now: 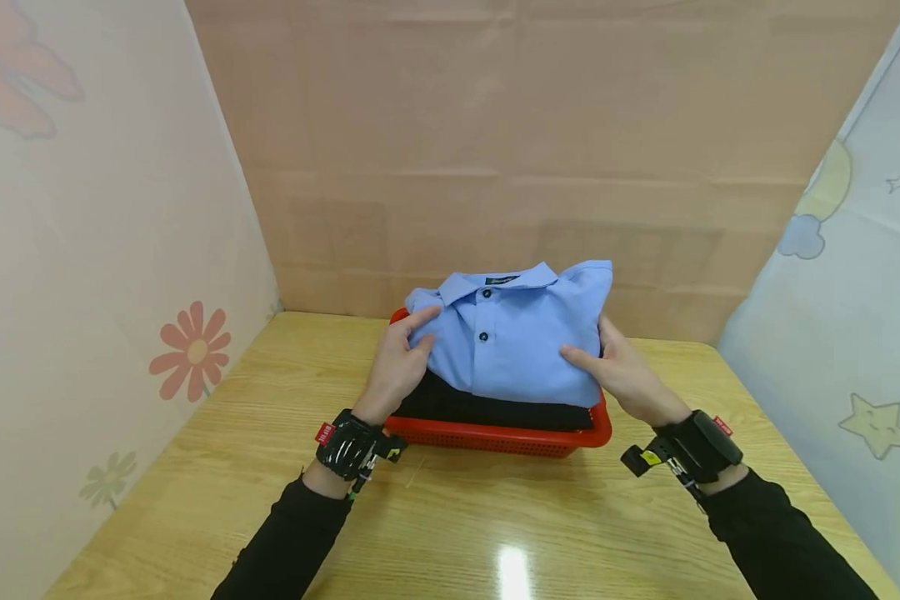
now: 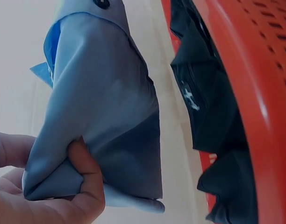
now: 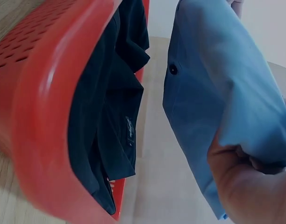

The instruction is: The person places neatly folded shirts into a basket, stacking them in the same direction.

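Observation:
A folded light blue button-up shirt [image 1: 525, 350], collar toward the back wall, is held up over a red plastic basket [image 1: 487, 436]. My left hand [image 1: 399, 362] pinches its left edge, thumb on the front; the left wrist view shows the thumb and fingers [image 2: 89, 172] pressing into the cloth. On the opposite edge my right hand [image 1: 626, 375] grips the shirt, thumb across its front. Both wrist views show a gap between the shirt and the basket. Inside the basket lies dark folded clothing [image 1: 487, 407] with a small white mark, partly hidden by the shirt in the head view.
The basket stands on a light wooden table [image 1: 450, 525] near a brown paper-covered back wall [image 1: 510, 125]. Pale printed panels rise on the left [image 1: 105, 250] and right [image 1: 847, 333]. Black straps with small cameras sit on both wrists.

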Motion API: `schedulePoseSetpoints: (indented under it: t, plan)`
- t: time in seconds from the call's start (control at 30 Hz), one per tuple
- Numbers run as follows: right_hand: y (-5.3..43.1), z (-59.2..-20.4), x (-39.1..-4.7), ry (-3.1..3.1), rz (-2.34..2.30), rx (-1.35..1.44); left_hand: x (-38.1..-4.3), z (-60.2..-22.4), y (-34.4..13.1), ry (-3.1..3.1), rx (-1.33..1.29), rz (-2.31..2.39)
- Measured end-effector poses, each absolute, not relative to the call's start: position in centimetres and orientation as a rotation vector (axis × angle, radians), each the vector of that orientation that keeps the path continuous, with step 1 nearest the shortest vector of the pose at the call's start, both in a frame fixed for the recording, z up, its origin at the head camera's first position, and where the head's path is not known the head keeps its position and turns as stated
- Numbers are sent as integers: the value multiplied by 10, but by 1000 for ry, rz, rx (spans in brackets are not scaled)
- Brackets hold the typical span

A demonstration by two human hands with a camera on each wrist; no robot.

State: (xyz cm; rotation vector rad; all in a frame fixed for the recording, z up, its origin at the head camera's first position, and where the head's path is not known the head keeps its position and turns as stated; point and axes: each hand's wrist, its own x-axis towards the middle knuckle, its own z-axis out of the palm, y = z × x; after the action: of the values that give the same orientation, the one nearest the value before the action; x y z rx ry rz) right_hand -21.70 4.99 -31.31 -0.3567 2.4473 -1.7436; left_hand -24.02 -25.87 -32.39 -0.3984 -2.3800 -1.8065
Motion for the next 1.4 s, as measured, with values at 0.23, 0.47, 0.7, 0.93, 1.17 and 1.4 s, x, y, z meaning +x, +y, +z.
schedulePoseSetpoints:
  t: [0.23,0.47,0.7,0.93,1.17,1.4]
  plan:
    - [48,-317,-221,2461,-1652,-341,-242,-329,-269,-2419,-404,-1757]
    - [44,-330,-227,2457,-1572,-295,-243,-342,-276,-2503,-413,-1704]
    - [44,-342,-233,2452,-1553,-282,-242,-352,-282,-2593,-465,-1577]
    - [45,-346,-236,2454,-1535,-275,-242,-355,-286,-2659,-519,-1484]
    - [44,-348,-241,2469,-1512,-269,-244,-357,-289,-2677,-600,-1437]
    - [46,-353,-245,2461,-1497,-275,-243,-358,-292,-2742,-600,-1408]
